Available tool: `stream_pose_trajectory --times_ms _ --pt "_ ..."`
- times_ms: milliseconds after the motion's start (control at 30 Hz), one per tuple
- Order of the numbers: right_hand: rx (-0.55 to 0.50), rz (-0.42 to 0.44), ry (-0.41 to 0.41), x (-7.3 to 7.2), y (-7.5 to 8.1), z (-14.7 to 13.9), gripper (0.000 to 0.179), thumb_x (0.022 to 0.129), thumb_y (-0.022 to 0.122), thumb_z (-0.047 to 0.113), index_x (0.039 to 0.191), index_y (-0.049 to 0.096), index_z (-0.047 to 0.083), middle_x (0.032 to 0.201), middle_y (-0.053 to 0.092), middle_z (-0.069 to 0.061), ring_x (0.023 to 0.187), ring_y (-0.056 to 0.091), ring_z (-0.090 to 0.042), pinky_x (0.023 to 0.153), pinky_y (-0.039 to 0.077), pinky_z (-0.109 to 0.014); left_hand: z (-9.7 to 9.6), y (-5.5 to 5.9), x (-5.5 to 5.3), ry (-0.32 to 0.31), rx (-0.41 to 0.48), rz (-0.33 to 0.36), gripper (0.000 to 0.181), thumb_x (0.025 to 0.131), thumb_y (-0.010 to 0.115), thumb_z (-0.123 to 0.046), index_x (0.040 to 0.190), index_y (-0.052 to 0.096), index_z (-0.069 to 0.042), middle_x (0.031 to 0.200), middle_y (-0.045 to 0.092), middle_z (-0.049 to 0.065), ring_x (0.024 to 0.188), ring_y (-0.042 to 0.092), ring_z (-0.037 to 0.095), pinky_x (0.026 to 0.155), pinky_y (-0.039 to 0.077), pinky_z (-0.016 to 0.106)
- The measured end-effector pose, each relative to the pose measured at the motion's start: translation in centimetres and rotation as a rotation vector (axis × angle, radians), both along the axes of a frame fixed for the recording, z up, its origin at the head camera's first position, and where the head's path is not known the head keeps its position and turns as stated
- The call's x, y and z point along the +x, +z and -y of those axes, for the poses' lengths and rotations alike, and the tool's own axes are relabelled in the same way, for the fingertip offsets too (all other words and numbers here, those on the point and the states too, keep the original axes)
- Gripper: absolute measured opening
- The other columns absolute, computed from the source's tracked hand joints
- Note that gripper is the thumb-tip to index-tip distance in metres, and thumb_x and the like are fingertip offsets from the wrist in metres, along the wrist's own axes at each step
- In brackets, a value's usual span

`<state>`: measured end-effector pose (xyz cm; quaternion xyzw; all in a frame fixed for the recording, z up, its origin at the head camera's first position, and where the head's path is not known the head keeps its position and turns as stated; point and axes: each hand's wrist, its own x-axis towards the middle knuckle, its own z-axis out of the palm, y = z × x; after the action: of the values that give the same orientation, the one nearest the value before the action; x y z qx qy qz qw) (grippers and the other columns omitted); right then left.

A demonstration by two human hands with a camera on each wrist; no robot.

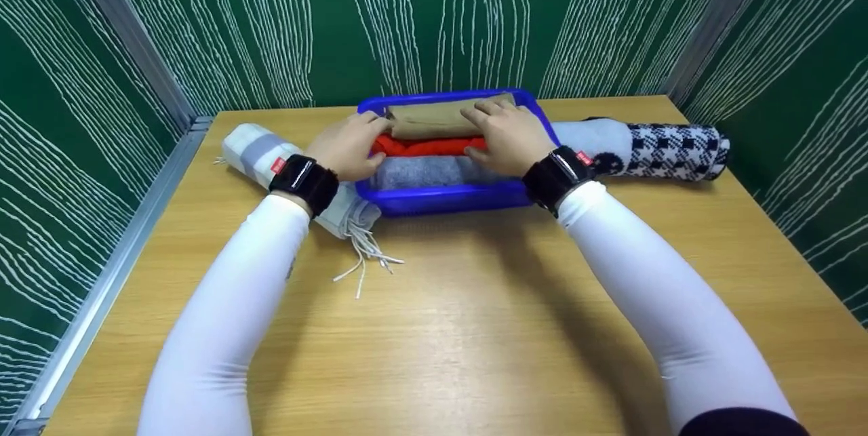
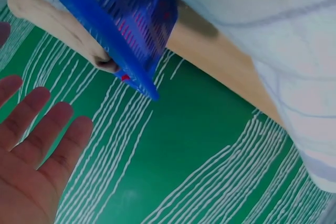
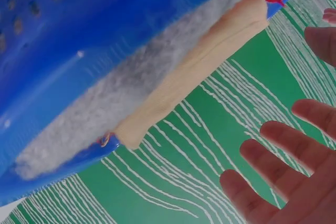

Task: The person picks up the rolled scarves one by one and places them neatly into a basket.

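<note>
A blue plastic basket stands toward the back of the table. Inside it lie a tan cloth roll, a red cloth and a fuzzy grey roll, side by side. Over the basket's left end, my left hand spreads with its fingertips close to the tan roll's end. My right hand is above the right end, overlapping the tan and grey rolls in the head view. Both wrist views show straight, spread fingers with nothing held, the left hand and the right hand.
Left of the basket lies a white and grey rolled scarf with a fringe. To the right is a light grey roll beside a black-and-white patterned roll. Green panels with white lines surround the wooden table.
</note>
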<state>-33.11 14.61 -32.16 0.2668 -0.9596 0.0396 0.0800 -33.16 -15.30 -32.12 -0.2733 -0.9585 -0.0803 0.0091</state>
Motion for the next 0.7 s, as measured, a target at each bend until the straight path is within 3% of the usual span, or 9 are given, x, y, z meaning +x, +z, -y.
stream_pose_trajectory --times_ms 700 --pt "-0.036 -0.118 0.113 2.9 -1.3 2.0 0.069 0.099 0.078 0.039 0.155 0.056 0.006 0.155 0.060 -0.024 0.144 0.056 -0.047 0.121 0.044 -0.066 1.4 -1.3 2.2 -0.013 0.024 -0.035 0.055 0.102 0.068 -0.020 0.153 0.057 -0.004 0.150 0.061 0.018 0.138 0.059 0.039 0.120 0.049 0.054"
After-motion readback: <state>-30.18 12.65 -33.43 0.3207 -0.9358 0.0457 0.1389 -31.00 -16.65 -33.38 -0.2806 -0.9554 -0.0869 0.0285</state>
